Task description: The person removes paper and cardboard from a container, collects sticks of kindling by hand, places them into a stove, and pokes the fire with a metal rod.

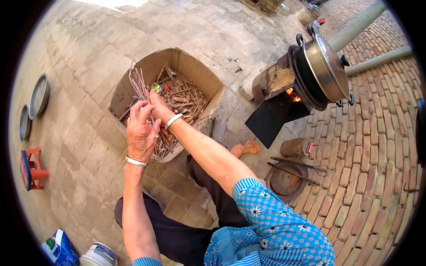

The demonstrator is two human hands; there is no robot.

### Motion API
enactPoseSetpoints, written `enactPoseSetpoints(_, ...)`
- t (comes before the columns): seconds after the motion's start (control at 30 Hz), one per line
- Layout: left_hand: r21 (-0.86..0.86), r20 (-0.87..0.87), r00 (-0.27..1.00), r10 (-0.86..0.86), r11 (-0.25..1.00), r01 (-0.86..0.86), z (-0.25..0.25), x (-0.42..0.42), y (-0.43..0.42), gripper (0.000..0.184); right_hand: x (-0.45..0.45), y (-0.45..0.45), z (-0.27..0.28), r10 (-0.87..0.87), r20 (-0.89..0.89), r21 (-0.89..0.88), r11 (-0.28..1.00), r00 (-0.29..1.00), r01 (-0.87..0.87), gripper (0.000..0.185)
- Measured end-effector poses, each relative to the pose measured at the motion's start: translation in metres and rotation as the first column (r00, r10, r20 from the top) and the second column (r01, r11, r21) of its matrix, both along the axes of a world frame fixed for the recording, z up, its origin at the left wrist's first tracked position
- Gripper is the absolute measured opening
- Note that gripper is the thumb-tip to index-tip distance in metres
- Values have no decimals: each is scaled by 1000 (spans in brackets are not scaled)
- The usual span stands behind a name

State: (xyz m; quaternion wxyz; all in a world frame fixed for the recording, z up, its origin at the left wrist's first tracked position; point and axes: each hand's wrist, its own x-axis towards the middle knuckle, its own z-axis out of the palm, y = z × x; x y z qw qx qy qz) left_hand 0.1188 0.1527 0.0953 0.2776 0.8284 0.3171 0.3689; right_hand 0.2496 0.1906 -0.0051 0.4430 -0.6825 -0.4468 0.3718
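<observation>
Both hands are together over a cardboard box (pixel 211 111) filled with dry twigs (pixel 182 99). A small bundle of thin sticks (pixel 138 84) sticks up from between them. My left hand (pixel 141 135) has its fingers curled around the lower part of the bundle. Close against it, my right hand (pixel 160 110) also grips the sticks; its fingers are partly hidden behind the left hand. Each wrist wears a silver bangle. A green wrapper (pixel 155 88) lies among the twigs just beyond the right hand.
On the right, a stove (pixel 268 84) with fire in its opening carries a lidded steel pot (pixel 326 68). Tongs (pixel 295 165) rest on a round iron lid (pixel 286 181) near the brick paving. Metal basins (pixel 39 95) and a red stool (pixel 35 168) stand left.
</observation>
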Motion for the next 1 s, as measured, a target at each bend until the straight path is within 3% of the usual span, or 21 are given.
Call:
enactPoseSetpoints(0.1,33,98,994,37,999,-41,-2,-1,3,23,-7,15,-50,-38,-178,26,999,983,43,38)
enactPoseSetpoints(0.13,83,137,990,45,995,-56,-4,-2,7,18,-10,4,-5,14,77,-38,999,997,-12,37)
enactPoseSetpoints(0.17,98,183,979,85,990,-104,-2,-1,7,11,-7,-3,35,98,20,-173,981,995,-93,32)
enactPoseSetpoints(0.2,78,218,969,118,987,-138,-9,-3,12,15,-11,-12,58,35,-78,-176,983,996,-49,24)
enactPoseSetpoints(0.27,-174,279,944,178,976,-133,-8,-7,13,19,-12,-14,66,-71,-351,-220,975,934,-9,11)
enactPoseSetpoints(0.3,-169,285,942,176,977,-131,-7,-5,14,19,-7,-20,92,-40,-465,-261,961,884,-94,11)
enactPoseSetpoints(0.33,-161,294,936,192,976,-150,-8,-5,15,20,-5,-19,90,-36,-465,-257,962,884,-96,11)
enactPoseSetpoints(0.4,-118,284,931,229,972,-203,-13,-8,17,21,-3,-11,75,-156,-752,-234,971,641,-39,6)
enactPoseSetpoints(0.47,-40,291,928,232,972,-230,-16,-6,18,20,3,-3,60,-241,-857,-280,960,455,-20,6)
enactPoseSetpoints(0.53,-83,297,921,253,967,-239,-16,-5,18,20,13,-3,54,-164,-895,-214,974,416,-78,9)
enactPoseSetpoints(0.6,-198,362,906,219,968,-155,-13,-3,12,21,15,-2,53,-232,-941,-246,969,246,-28,8)
enactPoseSetpoints(0.8,-160,303,934,191,976,-148,-16,3,11,21,19,-6,59,-188,-949,-180,982,251,52,9)
enactPoseSetpoints(0.87,-40,256,959,123,992,-117,-14,3,11,28,17,-7,67,-156,-958,-129,984,239,125,13)
enactPoseSetpoints(0.93,-46,221,969,107,994,-99,-14,2,9,30,17,-13,82,-111,-947,-77,990,301,122,19)
enactPoseSetpoints(1.0,-21,183,979,88,996,-85,-14,2,7,32,20,-13,83,-78,-959,-57,995,272,84,14)
